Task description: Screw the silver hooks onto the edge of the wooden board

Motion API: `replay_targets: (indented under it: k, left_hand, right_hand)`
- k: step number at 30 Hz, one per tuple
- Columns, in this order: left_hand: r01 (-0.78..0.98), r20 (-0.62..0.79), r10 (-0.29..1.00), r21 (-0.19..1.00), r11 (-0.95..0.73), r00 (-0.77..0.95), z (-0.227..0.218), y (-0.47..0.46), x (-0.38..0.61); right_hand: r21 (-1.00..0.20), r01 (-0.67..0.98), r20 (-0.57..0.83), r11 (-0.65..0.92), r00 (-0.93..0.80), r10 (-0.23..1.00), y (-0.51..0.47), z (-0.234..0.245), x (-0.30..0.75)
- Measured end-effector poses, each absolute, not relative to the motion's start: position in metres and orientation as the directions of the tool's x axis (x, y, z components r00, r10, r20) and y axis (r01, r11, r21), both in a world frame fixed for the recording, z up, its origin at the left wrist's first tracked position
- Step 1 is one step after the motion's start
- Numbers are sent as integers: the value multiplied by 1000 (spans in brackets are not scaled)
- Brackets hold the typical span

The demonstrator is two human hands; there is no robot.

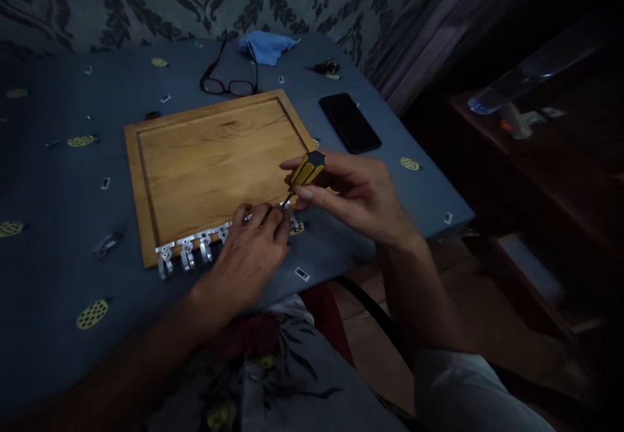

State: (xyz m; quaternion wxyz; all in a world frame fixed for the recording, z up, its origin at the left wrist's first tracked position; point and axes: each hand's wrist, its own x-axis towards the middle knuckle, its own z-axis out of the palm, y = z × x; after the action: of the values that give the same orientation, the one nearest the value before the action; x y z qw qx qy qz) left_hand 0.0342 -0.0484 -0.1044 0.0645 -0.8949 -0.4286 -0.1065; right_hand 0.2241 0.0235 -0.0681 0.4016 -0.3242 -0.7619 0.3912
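A shallow wooden tray [214, 165] with a raised rim lies on the table. Along its near edge runs a metal hook rail [188, 241] with several silver hooks [166, 263]. My left hand [256, 250] is closed over the right part of this rail, fingers bent and pressing on it, covering some of the hooks. In my right hand [358, 191] is a yellow and black screwdriver [307, 171], gripped by its handle between thumb and fingers. It tilts down to the left, its tip at the rail beside my left fingertips; the exact contact point is hard to see.
Behind the tray lie eyeglasses [229, 86] and a blue cloth [268, 47]. A black phone [350, 122] rests to the right, with a small dark object [326, 67] beyond it. One loose metal piece [107, 243] is at left. A clear bottle [531, 71] lies at far right.
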Motion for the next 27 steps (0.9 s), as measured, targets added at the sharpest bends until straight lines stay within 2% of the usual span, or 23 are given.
replay_targets:
  k: [3,8,18,27]
  left_hand:
    - [786,224,763,-20,-618,606,-104,-48,34]
    - [786,216,765,-19,-618,606,-104,-48,34]
    - [776,260,746,-22,-630,613,-104,-48,35]
    - [777,290,737,-40,-628,610,-105,-47,35]
  right_hand:
    - [-839,190,406,510,-406,819,24,-74,223]
    - [-796,322,429,513,-297,853,22,-83,219]
    - [-657,461,553,596,-243,797,19,-85,209]
    - [-620,505,604,600,-180,776,16,-87,203]
